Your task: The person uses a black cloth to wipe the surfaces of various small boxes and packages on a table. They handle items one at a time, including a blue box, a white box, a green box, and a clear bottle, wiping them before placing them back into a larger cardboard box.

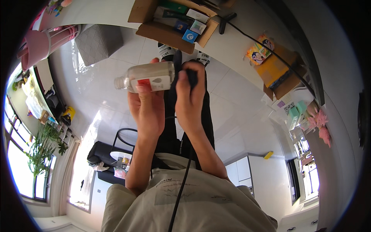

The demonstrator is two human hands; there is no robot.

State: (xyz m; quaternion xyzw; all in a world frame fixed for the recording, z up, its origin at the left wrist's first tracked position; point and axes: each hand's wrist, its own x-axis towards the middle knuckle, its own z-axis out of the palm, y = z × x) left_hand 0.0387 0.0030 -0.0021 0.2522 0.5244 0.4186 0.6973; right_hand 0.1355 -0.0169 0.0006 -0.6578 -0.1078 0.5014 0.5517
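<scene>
My left hand (147, 107) is closed around a clear bottle (150, 74) that lies on its side, its uncapped neck pointing left. A white label with a red patch faces up, and my thumb presses on it. Just beyond the bottle's base, my right hand (189, 95) is curled around something dark and blurred (192, 76); what it is I cannot tell. Both hands are above my dark trousers and the floor.
An open cardboard box (165, 34) with several small cartons stands ahead at the top. To the right are a black cable (247, 36), an orange box (269, 68) and pink flowers (318, 119). A grey fabric stool (95, 43) stands at upper left.
</scene>
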